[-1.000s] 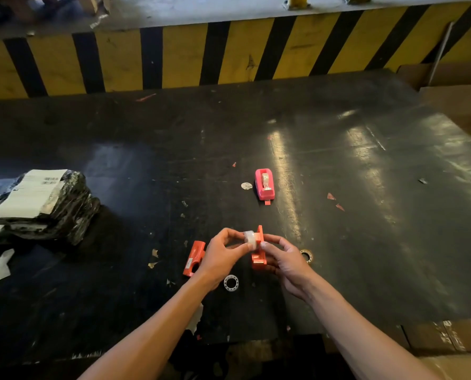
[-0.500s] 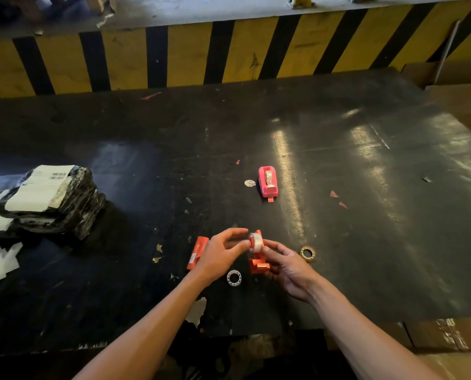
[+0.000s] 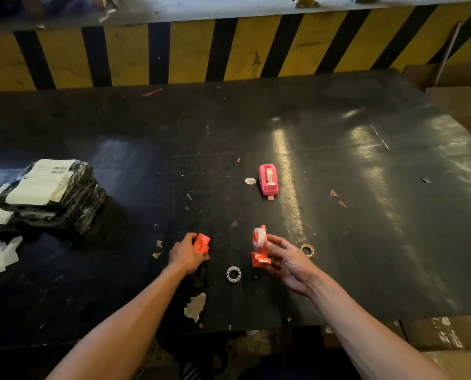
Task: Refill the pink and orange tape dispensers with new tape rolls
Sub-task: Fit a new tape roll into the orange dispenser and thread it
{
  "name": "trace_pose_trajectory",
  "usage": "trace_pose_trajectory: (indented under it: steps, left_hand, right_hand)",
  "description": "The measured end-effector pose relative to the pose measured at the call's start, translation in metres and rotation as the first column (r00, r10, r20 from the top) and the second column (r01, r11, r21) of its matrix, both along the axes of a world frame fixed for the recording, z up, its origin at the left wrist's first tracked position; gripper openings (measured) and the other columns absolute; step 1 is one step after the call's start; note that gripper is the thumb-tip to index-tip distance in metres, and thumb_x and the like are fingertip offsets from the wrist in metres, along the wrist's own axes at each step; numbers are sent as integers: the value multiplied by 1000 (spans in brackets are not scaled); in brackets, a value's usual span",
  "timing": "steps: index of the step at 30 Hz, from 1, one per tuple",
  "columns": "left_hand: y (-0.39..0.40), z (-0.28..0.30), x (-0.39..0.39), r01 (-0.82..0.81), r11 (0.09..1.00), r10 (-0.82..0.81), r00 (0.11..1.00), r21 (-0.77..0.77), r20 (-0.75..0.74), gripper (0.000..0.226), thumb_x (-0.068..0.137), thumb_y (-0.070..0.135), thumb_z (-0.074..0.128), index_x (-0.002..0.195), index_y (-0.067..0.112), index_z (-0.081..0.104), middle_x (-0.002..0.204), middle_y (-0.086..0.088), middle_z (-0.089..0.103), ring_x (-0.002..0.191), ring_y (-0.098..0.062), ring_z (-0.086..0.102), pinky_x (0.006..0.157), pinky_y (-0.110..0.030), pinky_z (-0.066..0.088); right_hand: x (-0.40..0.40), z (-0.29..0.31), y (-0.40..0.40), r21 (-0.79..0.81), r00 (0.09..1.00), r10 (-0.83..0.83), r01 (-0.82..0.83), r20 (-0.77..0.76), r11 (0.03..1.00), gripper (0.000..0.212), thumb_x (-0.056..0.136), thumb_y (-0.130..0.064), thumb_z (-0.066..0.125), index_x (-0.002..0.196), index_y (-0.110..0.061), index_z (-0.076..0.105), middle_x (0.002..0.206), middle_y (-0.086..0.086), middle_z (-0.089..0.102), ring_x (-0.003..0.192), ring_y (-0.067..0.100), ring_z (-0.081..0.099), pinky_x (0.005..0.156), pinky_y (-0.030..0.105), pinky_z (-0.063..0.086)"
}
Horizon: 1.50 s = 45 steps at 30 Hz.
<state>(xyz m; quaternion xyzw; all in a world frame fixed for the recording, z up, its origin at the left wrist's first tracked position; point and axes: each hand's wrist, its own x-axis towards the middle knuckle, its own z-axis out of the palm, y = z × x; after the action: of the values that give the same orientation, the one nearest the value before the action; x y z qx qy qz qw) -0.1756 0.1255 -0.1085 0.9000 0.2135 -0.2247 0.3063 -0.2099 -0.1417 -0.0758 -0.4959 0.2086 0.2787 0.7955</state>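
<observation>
dispenser point(image 3: 268, 180) behind hands, bundle point(image 3: 45, 194) far left

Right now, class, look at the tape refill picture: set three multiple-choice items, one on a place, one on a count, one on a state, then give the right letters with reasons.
1. Where does the pink dispenser lie?
A. On the table, beyond both hands
B. In the left hand
C. On the wrapped bundle

2. How many loose rings lie on the table near the hands?
A. None
B. Two
C. Five

3. What does the right hand hold?
A. Nothing
B. The pink dispenser
C. An orange dispenser half with a tape roll on it

Answers:
1 A, it sits alone on the black table.
2 B, a white ring and a brown ring.
3 C, the tape roll sits on the orange dispenser half; the left hand grips the other orange piece.
</observation>
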Motion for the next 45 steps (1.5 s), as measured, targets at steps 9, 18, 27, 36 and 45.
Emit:
trace_pose_trajectory:
  steps: [9, 18, 27, 36, 45]
  left_hand:
    - [-46, 46, -17, -263, 545, 110, 964, -796, -243, 73, 93, 4, 62, 149, 44, 37, 136, -15, 52, 123, -40, 57, 102, -54, 51]
    - [-62, 55, -17, -169, 519, 25, 983, -838, -183, 68, 91, 5, 67, 146, 35, 42, 136, -18, 53, 117, -35, 63, 89, -44, 58]
    - [-62, 57, -15, -164, 566, 30, 983, -808, -179, 67, 92, 7, 67, 149, 30, 40, 129, -16, 58, 111, -32, 67, 89, -43, 59]
    - [-62, 56, -15, -179, 549, 38, 981, -817, -190, 68, 91, 8, 69, 149, 28, 41, 127, -16, 61, 109, -32, 68, 85, -42, 60]
    - [-65, 53, -14, -175, 565, 56, 983, -807, -174, 65, 89, 9, 71, 146, 26, 44, 121, -15, 64, 104, -29, 70, 83, -41, 61]
  right_hand:
    - [0, 1, 3, -3, 1000, 20, -20, 24, 1000, 49, 76, -21, 75, 123, -17, 63, 104, 14, 76, 89, 26, 69, 74, 34, 52]
    - [0, 0, 6, -14, 998, 37, -36, 57, 999, 43, 84, -21, 73, 125, -17, 61, 104, 16, 76, 94, 30, 70, 81, 39, 53]
    - [-3, -3, 5, -14, 997, 55, -55, 45, 998, 42, 84, -25, 73, 125, -16, 63, 112, 18, 73, 95, 30, 69, 74, 36, 56]
    - [-1, -6, 5, -2, 998, 58, -58, 32, 998, 41, 86, -25, 71, 126, -16, 63, 111, 17, 72, 94, 29, 68, 71, 34, 53]
    - [4, -8, 7, -39, 995, 83, -82, 49, 996, 44, 82, -31, 74, 123, -19, 65, 116, 17, 72, 103, 32, 67, 80, 36, 51]
